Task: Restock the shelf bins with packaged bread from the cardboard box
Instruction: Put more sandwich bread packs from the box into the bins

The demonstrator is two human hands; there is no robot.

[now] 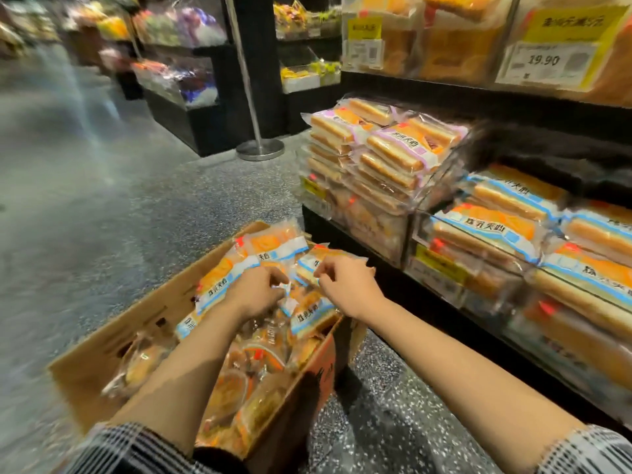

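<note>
Hands | left hand (255, 289) and right hand (345, 281) pinch blue-striped bread packs (309, 314) in cardboard box (102, 350) | lift flat, avoid squashing | shelf bins (441, 268) right

Cardboard box (113, 340): brown corrugated paperboard, matt, dark print on side. Bread packs in box (273, 248): clear glossy plastic film, crinkled, blue-and-white printed bands. Purple-banded packs (393, 145) stacked in bin: same shiny film. Shelf bins (441, 179): transparent hard plastic, smooth, reflective. Shelf frame (444, 94): black, matt. Floor (102, 200): grey speckled terrazzo look, polished, faint sheen. Stanchion base (260, 149): brushed metal. Price tags (547, 65): paper, yellow and white. Sleeves (136, 446): woven checked cloth, matt.
</note>
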